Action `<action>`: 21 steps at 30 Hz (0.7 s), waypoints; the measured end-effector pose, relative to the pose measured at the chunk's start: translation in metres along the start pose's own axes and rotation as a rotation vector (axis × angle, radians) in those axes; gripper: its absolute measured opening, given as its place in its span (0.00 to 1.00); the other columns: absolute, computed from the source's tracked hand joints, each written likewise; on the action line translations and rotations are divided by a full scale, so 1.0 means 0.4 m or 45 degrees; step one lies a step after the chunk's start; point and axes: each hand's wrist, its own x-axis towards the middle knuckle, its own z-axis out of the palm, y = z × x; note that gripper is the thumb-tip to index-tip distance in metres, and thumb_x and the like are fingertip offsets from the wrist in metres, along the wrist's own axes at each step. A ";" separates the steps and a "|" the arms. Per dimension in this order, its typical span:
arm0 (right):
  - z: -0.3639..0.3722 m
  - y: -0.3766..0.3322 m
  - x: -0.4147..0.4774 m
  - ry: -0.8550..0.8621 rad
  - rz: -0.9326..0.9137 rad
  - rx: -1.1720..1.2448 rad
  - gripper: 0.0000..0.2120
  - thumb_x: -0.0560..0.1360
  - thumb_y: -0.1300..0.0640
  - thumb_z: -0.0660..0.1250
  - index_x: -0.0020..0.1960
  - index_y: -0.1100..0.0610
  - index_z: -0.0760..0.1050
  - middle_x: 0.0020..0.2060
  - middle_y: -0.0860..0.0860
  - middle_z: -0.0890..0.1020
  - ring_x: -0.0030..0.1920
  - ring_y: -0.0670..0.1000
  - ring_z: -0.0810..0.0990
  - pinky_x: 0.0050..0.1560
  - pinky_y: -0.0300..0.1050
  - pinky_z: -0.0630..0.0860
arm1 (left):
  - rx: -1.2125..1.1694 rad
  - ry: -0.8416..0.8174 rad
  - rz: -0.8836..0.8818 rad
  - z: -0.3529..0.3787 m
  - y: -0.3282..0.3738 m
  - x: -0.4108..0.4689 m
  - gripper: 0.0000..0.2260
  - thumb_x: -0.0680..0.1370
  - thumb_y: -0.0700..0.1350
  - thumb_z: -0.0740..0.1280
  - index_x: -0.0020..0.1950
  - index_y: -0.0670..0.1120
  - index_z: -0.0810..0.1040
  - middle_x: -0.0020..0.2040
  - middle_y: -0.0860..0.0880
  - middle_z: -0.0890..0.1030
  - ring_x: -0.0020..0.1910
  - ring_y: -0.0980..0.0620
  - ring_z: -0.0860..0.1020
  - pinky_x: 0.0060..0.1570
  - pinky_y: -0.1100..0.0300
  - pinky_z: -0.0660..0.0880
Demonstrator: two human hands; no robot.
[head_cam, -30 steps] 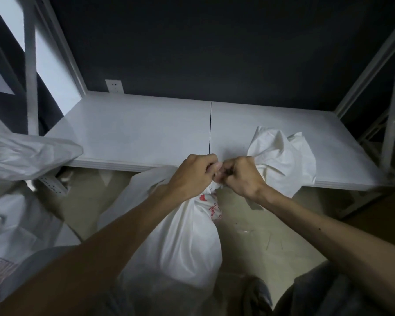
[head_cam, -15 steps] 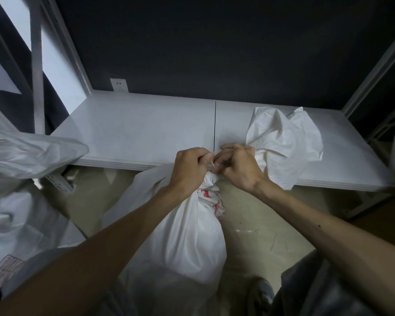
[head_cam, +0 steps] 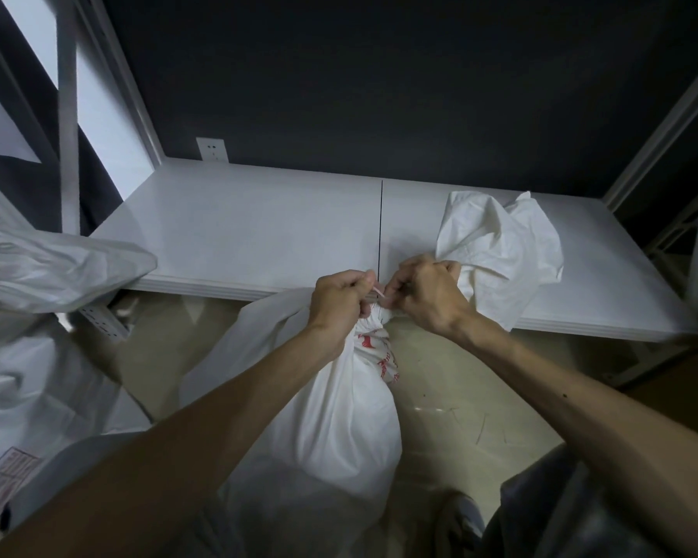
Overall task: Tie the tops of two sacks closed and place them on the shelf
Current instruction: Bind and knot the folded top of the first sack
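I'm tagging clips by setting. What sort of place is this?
Probably a storeroom: a metal-framed shelf against a dark wall, a filled sack on the floor, more sacks beside it.

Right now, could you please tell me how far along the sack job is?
Done: the sack has its neck gathered into a bunch. In hand: left hand and right hand pinch a thin tie at that neck; no finished knot shows. Left: lifting this sack from the floor onto the shelf, then tying a second; other sacks sit at left.
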 end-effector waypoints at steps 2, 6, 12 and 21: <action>0.001 -0.005 -0.002 0.015 -0.025 -0.008 0.04 0.72 0.56 0.72 0.41 0.49 0.83 0.43 0.45 0.84 0.60 0.47 0.72 0.55 0.45 0.54 | 0.137 0.080 0.113 0.001 -0.004 0.004 0.13 0.80 0.41 0.67 0.36 0.42 0.83 0.35 0.48 0.83 0.26 0.57 0.73 0.36 0.61 0.72; -0.001 -0.021 0.002 0.101 -0.034 0.029 0.06 0.72 0.56 0.71 0.39 0.46 0.83 0.42 0.41 0.85 0.56 0.45 0.74 0.52 0.42 0.52 | 0.264 0.229 0.251 0.008 0.009 0.004 0.17 0.79 0.42 0.67 0.29 0.49 0.80 0.30 0.54 0.82 0.35 0.55 0.80 0.46 0.59 0.76; 0.004 -0.036 0.001 0.088 0.109 0.008 0.07 0.68 0.57 0.71 0.35 0.47 0.83 0.41 0.42 0.85 0.58 0.47 0.74 0.59 0.50 0.57 | 0.062 0.192 0.095 0.018 0.004 0.009 0.16 0.79 0.40 0.68 0.30 0.44 0.80 0.19 0.56 0.71 0.22 0.61 0.69 0.41 0.60 0.69; -0.008 -0.047 0.003 -0.083 0.212 -0.120 0.05 0.71 0.55 0.70 0.36 0.48 0.78 0.39 0.42 0.81 0.52 0.48 0.75 0.57 0.49 0.55 | 0.041 0.203 0.064 0.031 -0.008 0.010 0.18 0.77 0.41 0.70 0.26 0.46 0.80 0.21 0.54 0.73 0.27 0.54 0.71 0.40 0.58 0.71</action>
